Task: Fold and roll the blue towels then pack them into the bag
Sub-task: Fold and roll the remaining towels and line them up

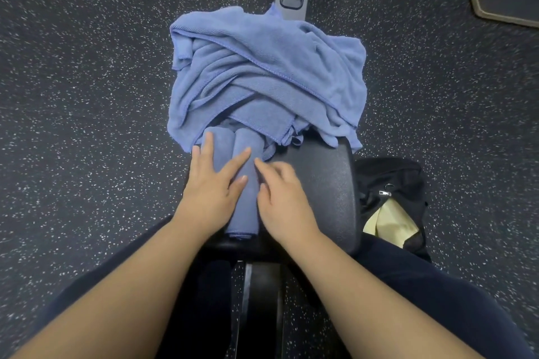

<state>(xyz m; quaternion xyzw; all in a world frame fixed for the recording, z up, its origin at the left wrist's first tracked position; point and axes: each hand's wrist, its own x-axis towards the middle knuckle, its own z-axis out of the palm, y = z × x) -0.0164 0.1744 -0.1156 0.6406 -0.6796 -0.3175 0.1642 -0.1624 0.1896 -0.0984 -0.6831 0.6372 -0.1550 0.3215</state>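
Left hand (214,183) laid flat, fingers spread, on two rolled blue microfibre towels (243,183) lying side by side on black padded bench (323,183). Right hand (284,198) placed just beside right roll, fingers lightly bent, touching its edge. Heap of loose blue towels (262,73) piled behind rolls. Open black fabric bag (390,183) seen on speckled floor (87,96), right of bench.

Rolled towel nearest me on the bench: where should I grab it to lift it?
Grip the rolled towel around its middle, from above, thumb one side and fingers the other. It lies lengthwise toward you, so squeezing across it should keep the roll from unwinding. The right side looks freer.
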